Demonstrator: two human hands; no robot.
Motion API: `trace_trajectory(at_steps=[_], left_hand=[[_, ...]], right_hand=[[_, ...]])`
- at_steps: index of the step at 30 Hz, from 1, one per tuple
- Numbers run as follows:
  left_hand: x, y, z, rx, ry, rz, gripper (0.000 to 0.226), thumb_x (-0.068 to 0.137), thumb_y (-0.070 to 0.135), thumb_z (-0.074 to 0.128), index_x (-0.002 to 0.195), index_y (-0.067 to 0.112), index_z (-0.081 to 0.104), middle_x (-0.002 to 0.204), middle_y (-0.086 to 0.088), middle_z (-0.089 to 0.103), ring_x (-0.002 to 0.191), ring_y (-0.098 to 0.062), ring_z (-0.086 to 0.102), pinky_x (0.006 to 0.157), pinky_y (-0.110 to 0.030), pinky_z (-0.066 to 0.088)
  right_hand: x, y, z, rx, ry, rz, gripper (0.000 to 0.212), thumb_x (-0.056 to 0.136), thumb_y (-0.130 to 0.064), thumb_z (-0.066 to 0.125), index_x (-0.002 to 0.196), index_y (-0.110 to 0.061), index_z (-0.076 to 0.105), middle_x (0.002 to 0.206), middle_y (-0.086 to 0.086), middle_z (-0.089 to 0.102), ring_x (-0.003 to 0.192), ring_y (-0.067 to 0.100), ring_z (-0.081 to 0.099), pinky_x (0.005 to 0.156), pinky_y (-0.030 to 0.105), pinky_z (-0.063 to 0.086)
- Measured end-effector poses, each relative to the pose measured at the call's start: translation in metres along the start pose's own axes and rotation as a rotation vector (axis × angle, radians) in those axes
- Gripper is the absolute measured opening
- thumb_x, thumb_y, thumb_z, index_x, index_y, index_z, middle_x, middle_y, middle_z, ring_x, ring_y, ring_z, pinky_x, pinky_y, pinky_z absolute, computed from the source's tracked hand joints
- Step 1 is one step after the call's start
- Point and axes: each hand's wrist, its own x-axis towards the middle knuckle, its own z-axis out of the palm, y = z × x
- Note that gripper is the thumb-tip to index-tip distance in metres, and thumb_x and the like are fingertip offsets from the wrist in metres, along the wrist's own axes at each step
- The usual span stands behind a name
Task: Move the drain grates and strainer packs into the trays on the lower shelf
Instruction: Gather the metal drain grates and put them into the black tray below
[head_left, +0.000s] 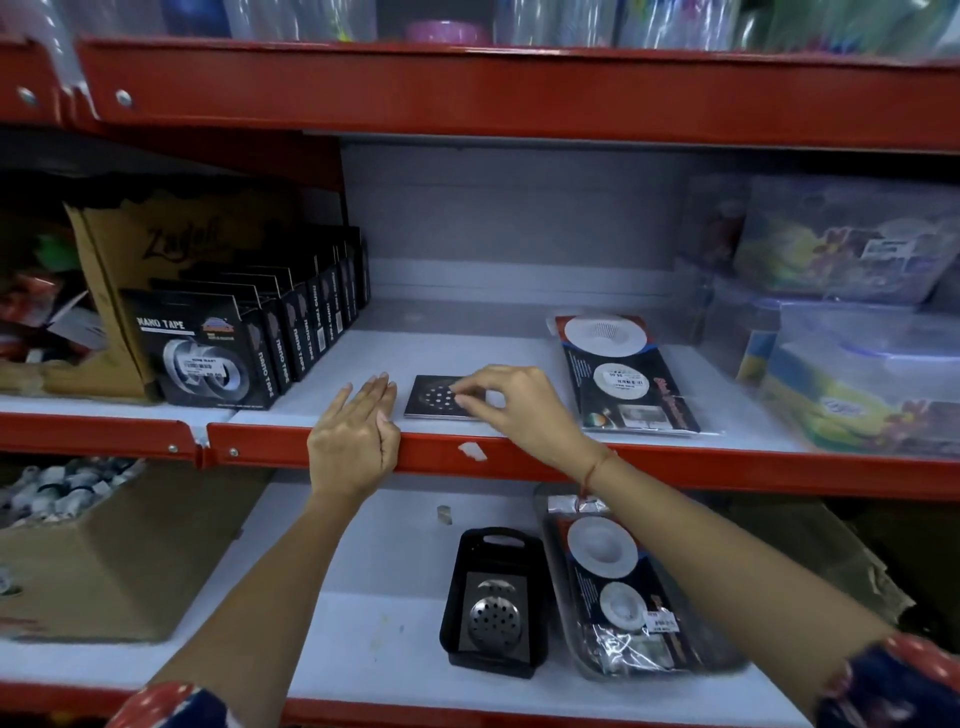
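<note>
- Lower shelf, black tray (452, 597): one steel drain grate (492, 616) is already lodged inside, tilted against the far end; this part is judged done.
- Lower shelf, clear tray (558, 582), just right of the black one: at least one strainer pack (618, 587) is already laid in it; the exact count cannot be told.
- Middle shelf, near edge: one square drain grate (434, 400) is left to be moved. It is seen lying flat, dark and glossy, with a round field of punched holes.
- Middle shelf, right of that grate: a strainer pack (623, 374) is left, flat in clear wrap, with two white round strainers on a dark card; whether more lie beneath cannot be told.
- Right hand (514, 405): pinched at the fingertips over the grate's right edge; the grate is not yet lifted.
- Left hand (358, 436): flat and unclenched, nothing held, rested on the red shelf lip (291, 452) just left of the grate.
- Progress is judged at about halfway.
</note>
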Motion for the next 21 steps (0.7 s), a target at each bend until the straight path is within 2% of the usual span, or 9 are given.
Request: trace_trajectory(at_steps=[2, 5, 7, 9, 12, 16, 21], left_hand=[[0.0, -0.002, 0.003, -0.015, 0.02, 0.007, 0.042, 0.088, 0.013, 0.036, 0.105, 0.004, 0.074, 0.112, -0.01, 0.071, 0.107, -0.021, 0.068, 0.1, -0.036, 0.048], [-0.001, -0.004, 0.007, -0.034, 0.029, 0.013, 0.043, 0.088, 0.013, 0.036, 0.107, 0.004, 0.073, 0.113, -0.01, 0.071, 0.107, -0.02, 0.068, 0.1, -0.036, 0.048], [-0.001, -0.005, 0.008, -0.037, 0.036, 0.024, 0.042, 0.088, 0.012, 0.036, 0.107, 0.004, 0.073, 0.114, -0.01, 0.071, 0.107, -0.02, 0.068, 0.099, -0.037, 0.049], [-0.002, -0.006, 0.009, -0.034, 0.04, 0.037, 0.043, 0.087, 0.012, 0.036, 0.107, 0.004, 0.073, 0.114, -0.01, 0.071, 0.107, -0.021, 0.068, 0.098, -0.038, 0.049], [-0.002, -0.007, 0.01, -0.03, 0.049, 0.049, 0.043, 0.087, 0.011, 0.036, 0.107, 0.003, 0.073, 0.113, -0.011, 0.071, 0.106, -0.021, 0.069, 0.098, -0.039, 0.049], [-0.001, -0.007, 0.01, -0.025, 0.052, 0.057, 0.044, 0.087, 0.012, 0.035, 0.106, 0.003, 0.073, 0.111, -0.011, 0.072, 0.104, -0.021, 0.069, 0.098, -0.039, 0.049], [-0.002, -0.007, 0.012, -0.032, 0.045, 0.029, 0.043, 0.089, 0.013, 0.035, 0.104, 0.004, 0.074, 0.11, -0.009, 0.072, 0.104, -0.02, 0.069, 0.1, -0.039, 0.048]], right_hand=[[0.021, 0.011, 0.002, -0.037, -0.166, 0.084, 0.039, 0.083, -0.032, 0.069, 0.118, -0.015, 0.066, 0.118, 0.002, 0.069, 0.107, 0.017, 0.064, 0.098, 0.032, 0.049], [0.044, 0.023, 0.005, -0.091, -0.477, 0.212, 0.08, 0.076, -0.049, 0.071, 0.143, -0.019, 0.04, 0.149, 0.003, 0.042, 0.137, 0.021, 0.038, 0.112, 0.034, 0.029], [0.055, 0.029, 0.008, -0.093, -0.632, 0.287, 0.097, 0.072, -0.055, 0.072, 0.149, -0.021, 0.024, 0.156, 0.003, 0.027, 0.143, 0.023, 0.027, 0.115, 0.037, 0.025], [0.063, 0.035, 0.011, -0.047, -0.715, 0.35, 0.103, 0.071, -0.054, 0.073, 0.151, -0.021, 0.017, 0.157, 0.002, 0.025, 0.143, 0.023, 0.027, 0.115, 0.038, 0.025], [0.066, 0.042, 0.018, 0.035, -0.71, 0.383, 0.102, 0.071, -0.05, 0.075, 0.151, -0.019, 0.018, 0.152, 0.002, 0.037, 0.137, 0.023, 0.038, 0.114, 0.036, 0.031], [0.059, 0.045, 0.021, 0.093, -0.58, 0.389, 0.105, 0.064, -0.051, 0.08, 0.148, -0.018, 0.026, 0.144, 0.004, 0.048, 0.13, 0.023, 0.047, 0.111, 0.033, 0.037], [0.045, 0.031, -0.001, 0.142, -0.412, 0.391, 0.102, 0.059, -0.057, 0.079, 0.143, -0.018, 0.038, 0.129, -0.006, 0.058, 0.119, 0.01, 0.052, 0.101, 0.02, 0.037]])
